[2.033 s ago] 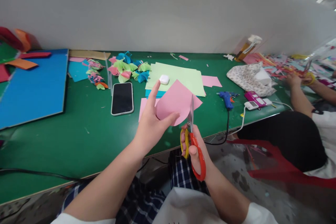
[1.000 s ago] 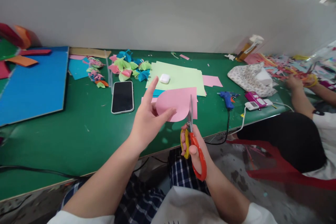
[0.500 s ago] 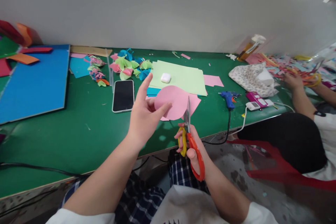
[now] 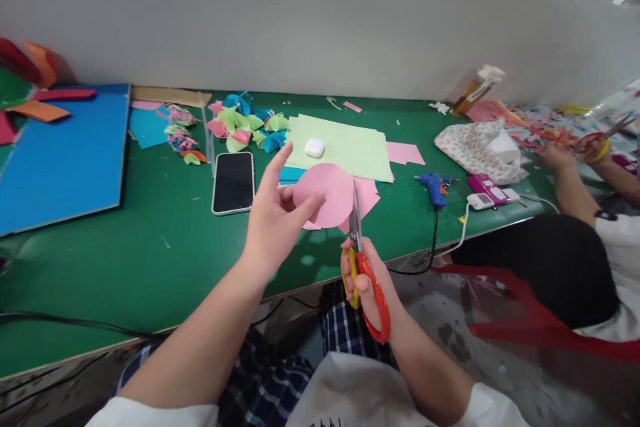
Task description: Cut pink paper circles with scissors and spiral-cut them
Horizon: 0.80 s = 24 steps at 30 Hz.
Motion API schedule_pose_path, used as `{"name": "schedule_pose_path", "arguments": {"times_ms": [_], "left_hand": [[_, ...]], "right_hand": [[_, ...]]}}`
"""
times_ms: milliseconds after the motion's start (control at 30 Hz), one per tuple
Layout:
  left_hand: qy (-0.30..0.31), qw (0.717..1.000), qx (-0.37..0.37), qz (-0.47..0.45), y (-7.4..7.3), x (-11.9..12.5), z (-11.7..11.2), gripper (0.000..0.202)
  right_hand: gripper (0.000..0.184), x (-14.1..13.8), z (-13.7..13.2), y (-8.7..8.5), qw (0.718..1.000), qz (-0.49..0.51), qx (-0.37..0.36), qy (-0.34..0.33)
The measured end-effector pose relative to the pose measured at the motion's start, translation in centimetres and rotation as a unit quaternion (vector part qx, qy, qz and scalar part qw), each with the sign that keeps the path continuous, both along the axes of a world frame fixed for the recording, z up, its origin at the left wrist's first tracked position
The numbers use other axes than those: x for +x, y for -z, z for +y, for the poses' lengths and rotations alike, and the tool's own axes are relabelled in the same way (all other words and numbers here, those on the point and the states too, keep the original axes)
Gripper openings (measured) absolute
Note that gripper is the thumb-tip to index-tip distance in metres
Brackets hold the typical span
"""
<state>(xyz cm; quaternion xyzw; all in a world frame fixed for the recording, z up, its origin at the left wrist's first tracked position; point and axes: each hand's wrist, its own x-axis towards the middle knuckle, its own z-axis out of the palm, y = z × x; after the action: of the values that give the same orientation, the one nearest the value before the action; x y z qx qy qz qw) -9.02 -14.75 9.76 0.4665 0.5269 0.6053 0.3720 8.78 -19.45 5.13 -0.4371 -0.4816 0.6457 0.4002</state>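
My left hand [image 4: 275, 223] pinches a rounded piece of pink paper [image 4: 330, 190] between thumb and fingers, with the index finger raised. In my right hand [image 4: 367, 280] are scissors [image 4: 373, 297] with one red and one yellow handle loop. Their blades point up along the right edge of the pink paper. Behind it lie more pink paper pieces [image 4: 369, 199]. A stack of pale green paper [image 4: 350, 147] carries a small white case [image 4: 315, 148]. Left of my left hand rests a phone [image 4: 233, 182] with a dark screen.
Folded paper flowers [image 4: 240, 123] sit behind the phone. A blue board [image 4: 70, 153] covers the table's left side. To the right are a blue glue gun [image 4: 434, 188], a patterned cloth [image 4: 473, 147] and a purple power strip [image 4: 487, 190]. Beyond, a co-worker's hands [image 4: 557, 153] work among paper scraps.
The scissors have moved slightly along the pink paper's right edge, and the piece looks rounder there. Across the table, the co-worker's scissors have lifted away from the scraps.
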Motion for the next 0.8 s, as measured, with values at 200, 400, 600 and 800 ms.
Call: {"name": "schedule_pose_path", "arguments": {"times_ms": [200, 400, 600, 800], "left_hand": [[-0.042, 0.999, 0.014, -0.002, 0.2, -0.3, 0.1, 0.086], [-0.039, 0.999, 0.020, 0.009, 0.3, 0.1, 0.0, 0.084], [0.003, 1.000, 0.008, -0.003, 0.3, 0.9, -0.3, 0.080], [-0.005, 1.000, 0.000, -0.013, 0.4, 0.6, 0.1, 0.082]], "right_hand": [[0.079, 0.1, 0.0, 1.2, 0.999, -0.027, 0.012, -0.024], [0.095, -0.1, 0.0, 1.0, 1.000, -0.002, 0.026, -0.008], [0.084, -0.1, 0.2, 0.4, 0.999, -0.007, 0.045, 0.012], [0.081, 0.0, 0.3, 0.3, 1.000, -0.018, 0.013, 0.007]]}}
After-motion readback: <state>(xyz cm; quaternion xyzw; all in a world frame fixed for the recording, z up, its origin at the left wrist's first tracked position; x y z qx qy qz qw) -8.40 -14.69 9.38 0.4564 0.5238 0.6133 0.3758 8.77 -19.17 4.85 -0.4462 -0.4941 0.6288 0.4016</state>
